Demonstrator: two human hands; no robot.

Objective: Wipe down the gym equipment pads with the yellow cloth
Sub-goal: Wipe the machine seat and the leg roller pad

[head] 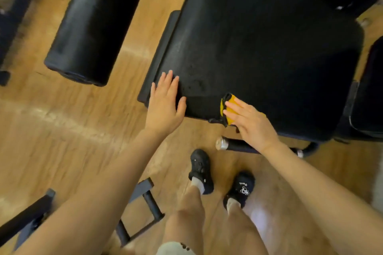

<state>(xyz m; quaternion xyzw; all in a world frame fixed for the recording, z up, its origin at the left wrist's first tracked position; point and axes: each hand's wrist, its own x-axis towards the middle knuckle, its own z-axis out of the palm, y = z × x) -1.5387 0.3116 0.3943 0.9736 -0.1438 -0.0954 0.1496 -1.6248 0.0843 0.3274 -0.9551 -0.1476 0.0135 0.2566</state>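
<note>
Yellow cloth lies pressed flat beneath your right hand, fingers straight and together on top of it rather than curled around it, at the near edge of the black seat pad. A dark trim of the cloth hangs just over that edge. Your left hand rests open, fingers spread, on the pad's near left corner, holding nothing, well apart from the cloth. The pad's textured vinyl shows faint smudges between your two hands. Just below your right wrist, a black handle with a silver end cap juts out under the pad. To the left, apart from the seat, a black cylindrical roller pad stands out over the wooden floor. Your feet, in black clogs with pale socks, stand on the floor just short of the seat, beside a grey metal frame.
</note>
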